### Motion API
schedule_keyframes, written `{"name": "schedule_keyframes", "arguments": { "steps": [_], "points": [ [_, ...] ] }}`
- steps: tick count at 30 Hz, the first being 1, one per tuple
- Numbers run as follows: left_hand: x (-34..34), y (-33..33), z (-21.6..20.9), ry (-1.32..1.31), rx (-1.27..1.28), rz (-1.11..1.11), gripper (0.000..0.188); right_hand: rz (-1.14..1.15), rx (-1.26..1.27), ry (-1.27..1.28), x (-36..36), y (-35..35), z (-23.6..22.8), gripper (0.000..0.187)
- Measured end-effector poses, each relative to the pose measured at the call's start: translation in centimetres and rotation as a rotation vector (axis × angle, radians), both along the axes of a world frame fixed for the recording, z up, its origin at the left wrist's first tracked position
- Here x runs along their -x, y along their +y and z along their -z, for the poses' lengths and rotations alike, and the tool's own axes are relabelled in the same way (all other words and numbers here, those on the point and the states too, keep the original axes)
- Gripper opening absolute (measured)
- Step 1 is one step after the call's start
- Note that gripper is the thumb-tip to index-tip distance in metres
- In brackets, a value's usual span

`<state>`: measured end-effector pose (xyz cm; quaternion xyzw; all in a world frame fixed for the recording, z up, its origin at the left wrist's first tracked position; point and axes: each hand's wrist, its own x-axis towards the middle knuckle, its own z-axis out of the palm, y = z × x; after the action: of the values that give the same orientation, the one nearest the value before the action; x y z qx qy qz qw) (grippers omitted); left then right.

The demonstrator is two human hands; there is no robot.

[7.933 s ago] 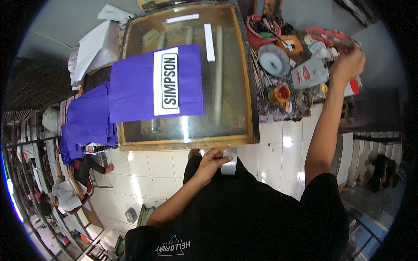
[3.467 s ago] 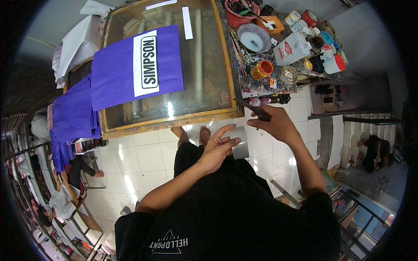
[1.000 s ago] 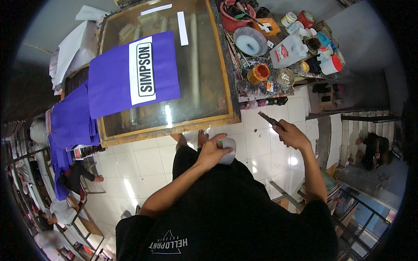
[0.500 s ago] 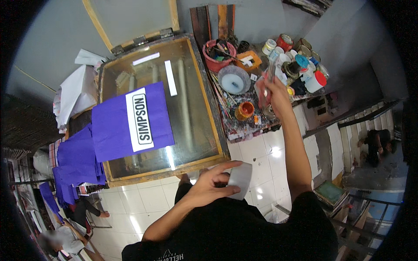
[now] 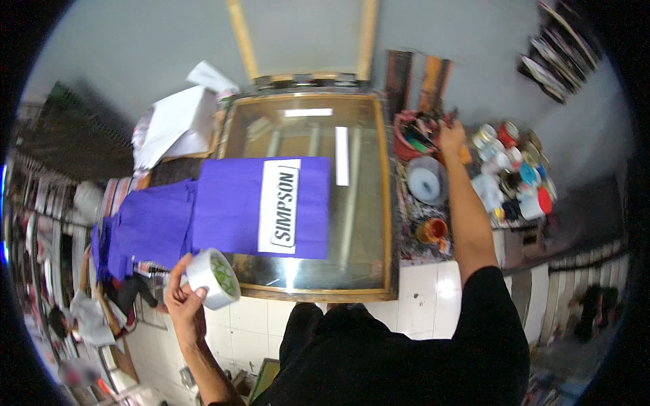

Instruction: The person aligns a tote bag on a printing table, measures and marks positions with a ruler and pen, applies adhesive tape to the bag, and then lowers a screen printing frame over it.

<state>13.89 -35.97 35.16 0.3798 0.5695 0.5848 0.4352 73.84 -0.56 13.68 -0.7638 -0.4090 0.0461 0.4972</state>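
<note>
My left hand is closed round a wide pale roll of tape, its green-patterned inside facing right, near the glass-topped table's front left corner. My right hand reaches out to the far right, at the edge of a red bucket packed with brushes and tools. Its fingers are blurred, and what they hold, if anything, does not show. On the glass table lies a purple fabric sheet bearing a white panel with black lettering. Two white strips lie on the glass beyond and beside it.
More purple fabric hangs off the left side. A bowl with pale contents and an orange-stained jar stand on the side table, with several paint pots beyond. A raised frame stands behind. Another person sits at lower left.
My view has turned right. My left hand has carried the tape roll leftward and forward from in front of my body. My right hand has moved from beside the pots to the red bucket.
</note>
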Motion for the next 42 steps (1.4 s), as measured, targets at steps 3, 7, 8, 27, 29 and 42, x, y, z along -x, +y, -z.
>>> {"name": "schedule_keyframes", "arguments": {
  "steps": [3, 7, 8, 27, 29, 42],
  "points": [
    [4.3, 2.0, 0.5, 0.073, 0.033, 0.000, 0.074, -0.130, 0.050, -0.033, -4.8, -1.7, -0.2, 0.037],
    [7.8, 5.4, 1.3, 0.180, 0.082, -0.018, 0.069, -0.100, 0.243, 0.388, -4.2, -3.3, -2.9, 0.051],
    [8.3, 7.0, 1.2, 0.238, 0.126, 0.017, 0.067, -0.037, 0.278, 0.291, -4.1, -4.4, -4.0, 0.058],
    [17.0, 42.3, 28.4, 1.554, 0.054, 0.575, 0.084, -0.134, 0.239, 0.314, 19.2, -33.5, -13.7, 0.023],
    [15.9, 42.2, 27.0, 1.355, 0.017, 0.545, 0.088, -0.116, 0.317, 0.346, 21.7, -35.7, -13.4, 0.023],
    [12.7, 21.5, 7.9, 0.605, -0.134, 0.259, 0.044, -0.105, 0.817, 0.292, 20.1, -41.4, -11.4, 0.032]
  ]
}}
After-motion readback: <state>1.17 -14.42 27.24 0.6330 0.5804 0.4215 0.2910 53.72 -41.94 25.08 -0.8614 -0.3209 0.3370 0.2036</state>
